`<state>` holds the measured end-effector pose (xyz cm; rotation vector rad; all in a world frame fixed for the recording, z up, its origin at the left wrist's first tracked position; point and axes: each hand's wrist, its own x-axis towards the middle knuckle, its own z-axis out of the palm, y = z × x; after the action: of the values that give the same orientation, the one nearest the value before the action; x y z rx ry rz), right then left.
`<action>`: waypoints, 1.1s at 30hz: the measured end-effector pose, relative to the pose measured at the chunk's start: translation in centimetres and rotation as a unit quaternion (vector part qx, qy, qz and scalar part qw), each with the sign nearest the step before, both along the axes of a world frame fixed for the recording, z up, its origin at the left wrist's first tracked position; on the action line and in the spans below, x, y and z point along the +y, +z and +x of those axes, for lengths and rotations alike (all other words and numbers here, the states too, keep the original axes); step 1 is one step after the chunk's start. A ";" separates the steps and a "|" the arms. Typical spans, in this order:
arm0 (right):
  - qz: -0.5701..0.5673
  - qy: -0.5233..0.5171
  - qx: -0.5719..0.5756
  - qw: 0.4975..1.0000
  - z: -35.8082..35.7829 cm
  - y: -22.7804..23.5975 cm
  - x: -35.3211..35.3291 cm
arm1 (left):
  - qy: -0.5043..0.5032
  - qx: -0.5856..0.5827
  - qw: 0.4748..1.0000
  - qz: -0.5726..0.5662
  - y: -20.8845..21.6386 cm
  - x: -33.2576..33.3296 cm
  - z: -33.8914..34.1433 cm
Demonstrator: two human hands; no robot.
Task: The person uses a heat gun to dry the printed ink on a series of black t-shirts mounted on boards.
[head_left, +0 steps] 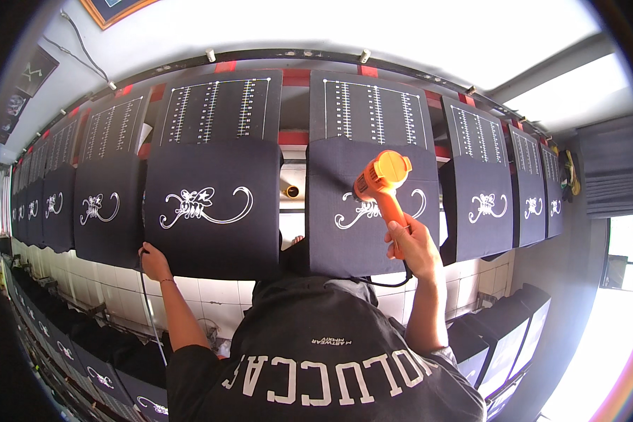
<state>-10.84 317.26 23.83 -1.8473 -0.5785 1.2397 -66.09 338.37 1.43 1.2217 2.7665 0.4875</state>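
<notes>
My right hand (416, 247) is closed around the handle of an orange hair dryer (387, 179). I hold the dryer over a black fabric piece (344, 246) with a white curling print, on the board right of centre. The dryer covers part of that print, and its black cord loops below my hand. My left hand (155, 261) is closed on a thin dark cable (148, 302) that hangs down beside my forearm. It is at the lower left corner of another board, whose black fabric (211, 246) bears the same white print.
Several more printed boards (98, 204) stretch away on both sides, their upper ends marked with white scales. A dark rail (288, 55) runs behind them. Behind me stands another row of boards (503, 337) above a tiled floor (211, 299). A yellow-rimmed round opening (291, 191) shows between the two middle boards.
</notes>
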 end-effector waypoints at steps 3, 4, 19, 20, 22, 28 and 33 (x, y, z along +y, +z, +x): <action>0.002 0.012 -0.003 1.000 -0.4 0.0 0.4 | 0.002 -0.003 1.000 -0.001 0.2 0.0 0.1; 0.001 0.012 -0.008 1.000 -0.6 0.0 0.5 | 0.002 -0.004 1.000 -0.001 0.2 0.0 0.1; -0.006 0.063 0.000 0.998 -1.6 0.9 0.8 | 0.004 -0.007 1.000 0.004 0.6 -0.1 0.5; -0.006 0.063 -0.003 0.998 -1.6 0.8 0.9 | 0.002 -0.005 1.000 0.002 0.7 -0.2 0.6; -0.007 0.062 -0.008 0.998 -1.5 0.8 1.0 | -0.001 -0.002 1.000 0.000 0.9 -0.2 0.8; -0.005 0.010 -0.030 0.999 -0.8 0.5 0.8 | -0.010 0.000 1.000 0.003 0.2 -0.2 0.2; -0.027 -0.018 -0.034 0.999 -0.5 1.0 -0.6 | 0.007 -0.006 1.000 -0.010 0.5 0.0 0.4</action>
<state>-11.33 316.67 24.85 -1.9426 -0.5506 1.1838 -65.65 338.33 1.97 1.1916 2.7660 0.4661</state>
